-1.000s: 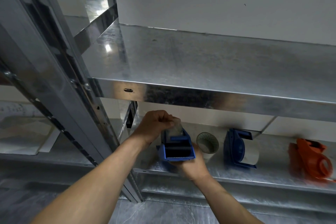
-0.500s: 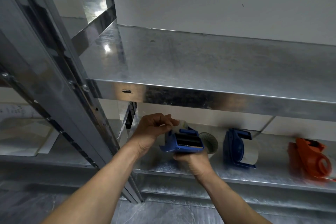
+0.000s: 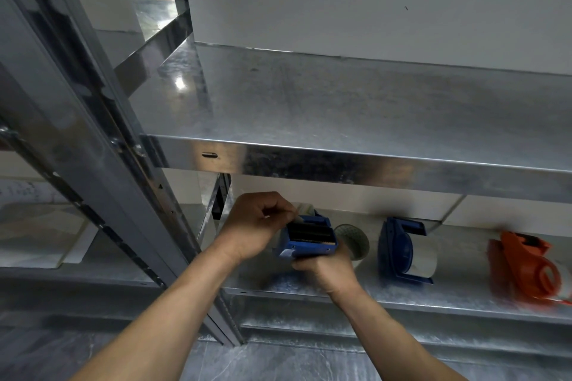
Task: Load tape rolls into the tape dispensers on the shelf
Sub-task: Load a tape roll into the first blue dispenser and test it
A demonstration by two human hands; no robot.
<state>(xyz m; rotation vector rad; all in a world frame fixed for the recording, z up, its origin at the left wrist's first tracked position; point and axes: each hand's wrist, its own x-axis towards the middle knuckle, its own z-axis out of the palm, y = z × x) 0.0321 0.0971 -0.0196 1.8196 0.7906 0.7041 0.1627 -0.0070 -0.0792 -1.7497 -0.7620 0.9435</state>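
Low in the frame's centre, the right hand (image 3: 325, 269) grips a blue tape dispenser (image 3: 306, 238) from below while the left hand (image 3: 257, 226) pinches the tape end (image 3: 305, 210) above it. Threading appears underway. Next, the tape likely needs drawing across the toothed blade.

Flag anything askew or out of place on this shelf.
Nothing damaged or spilled. A loose tape roll sits unloaded beside the held blue dispenser; the orange dispenser seems tipped over, though blurred.

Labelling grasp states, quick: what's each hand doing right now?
Left hand: pinching the tape end.
Right hand: gripping the blue dispenser from below.
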